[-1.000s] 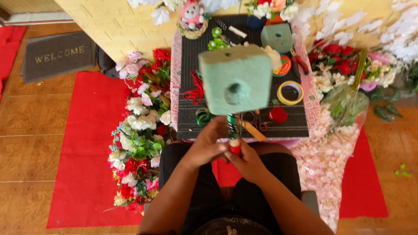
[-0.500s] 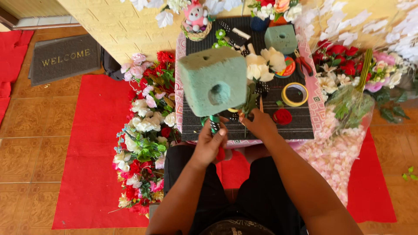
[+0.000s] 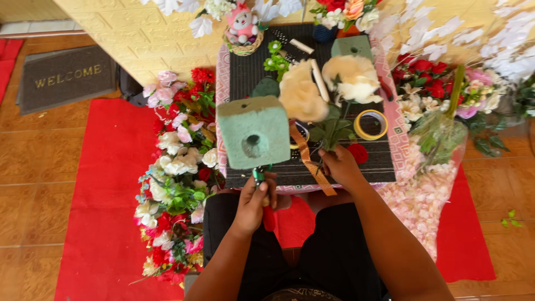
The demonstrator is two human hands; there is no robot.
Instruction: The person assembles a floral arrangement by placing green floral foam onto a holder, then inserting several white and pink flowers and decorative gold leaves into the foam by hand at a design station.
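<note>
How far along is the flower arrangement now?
Done: the green foam block has one hole and sits on a stem in the left hand. In hand: the right hand lifts cream flowers. Left: nothing is in the block yet.

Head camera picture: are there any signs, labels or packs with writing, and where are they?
Doormat: far left on the brown tiled floor, beside the red rug; dark grey rectangle with light lettering.
Nothing else here shows a label, package or screen that I can make out.
</note>
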